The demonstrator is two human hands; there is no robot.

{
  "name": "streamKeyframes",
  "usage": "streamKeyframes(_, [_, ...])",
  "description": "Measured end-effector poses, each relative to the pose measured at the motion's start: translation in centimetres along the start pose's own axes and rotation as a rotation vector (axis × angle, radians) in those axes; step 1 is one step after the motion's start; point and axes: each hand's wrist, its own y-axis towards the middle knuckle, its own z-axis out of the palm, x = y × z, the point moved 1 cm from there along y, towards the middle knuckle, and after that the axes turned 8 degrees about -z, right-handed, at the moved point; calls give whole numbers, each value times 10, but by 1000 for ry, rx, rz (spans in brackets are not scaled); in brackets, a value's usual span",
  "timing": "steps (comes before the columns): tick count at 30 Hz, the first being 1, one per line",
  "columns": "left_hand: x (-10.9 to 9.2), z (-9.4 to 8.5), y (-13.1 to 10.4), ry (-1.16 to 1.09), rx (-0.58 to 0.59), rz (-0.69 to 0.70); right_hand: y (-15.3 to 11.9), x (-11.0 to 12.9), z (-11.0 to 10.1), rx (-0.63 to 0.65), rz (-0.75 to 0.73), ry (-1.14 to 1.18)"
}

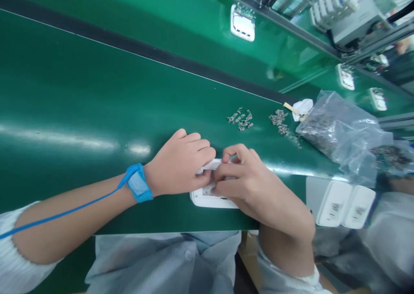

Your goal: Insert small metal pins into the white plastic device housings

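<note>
A white plastic housing (211, 201) with rounded corners lies on the green bench near its front edge, its inner side facing up. My left hand (184, 164), with a blue wrist strap (139, 184), is closed on the housing's far left part, thumb inside and fingers curled over the rim. My right hand (244, 177) reaches in from the right. Its bent fingers are pinched together over the housing's inside. Whatever sits between those fingertips is hidden. Just beyond the hands lies a loose cluster of small metal parts (241, 119).
A second metal-part pile (280, 121) and clear plastic bags of parts (336, 126) lie to the right. White housings (334, 203) rest at the front right beside a co-worker's sleeve (391, 238). Behind a dark strip, a raised green shelf holds a housing with a circuit board (243, 24).
</note>
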Motion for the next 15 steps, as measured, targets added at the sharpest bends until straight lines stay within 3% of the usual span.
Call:
streamKeyframes(6, [1, 0, 0, -18, -18, 9, -6, -9, -6, -44, -62, 66])
streamKeyframes(15, [2, 0, -1, -40, -3, 15, -2, 1, -2, -58, -49, -31])
